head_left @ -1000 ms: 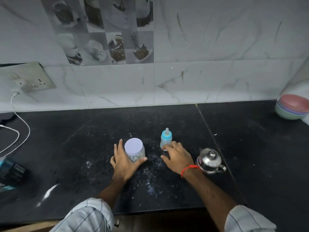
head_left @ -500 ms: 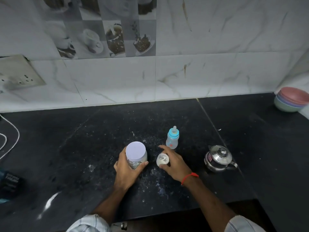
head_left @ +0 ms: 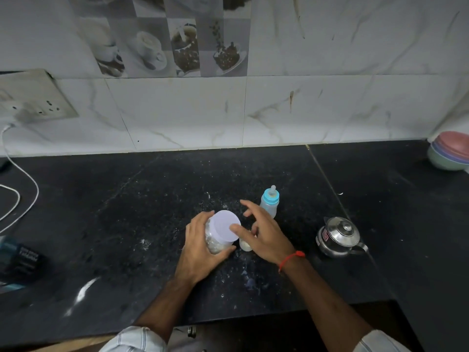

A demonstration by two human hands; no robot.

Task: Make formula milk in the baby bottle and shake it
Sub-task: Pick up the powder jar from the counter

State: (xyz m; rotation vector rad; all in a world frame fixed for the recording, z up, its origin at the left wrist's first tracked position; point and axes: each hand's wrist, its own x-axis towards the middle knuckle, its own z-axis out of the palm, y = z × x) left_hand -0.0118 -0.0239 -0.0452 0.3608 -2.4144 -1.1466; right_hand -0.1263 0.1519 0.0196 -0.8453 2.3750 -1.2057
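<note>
On the dark surface [head_left: 127, 212], both hands were at a lidded jar.
The left hand [head_left: 200, 250] gripped the slick, rigid, probably light jar [head_left: 222, 233] around its wall; the right hand [head_left: 264, 232] hovered with spread, empty fingers over the lid, best taken by its rim. The baby bottle [head_left: 270, 203] stood capped just behind.

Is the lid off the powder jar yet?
No, the white lid sits on the jar, which the left hand grips while the right hand reaches its fingers onto the lid.
</note>
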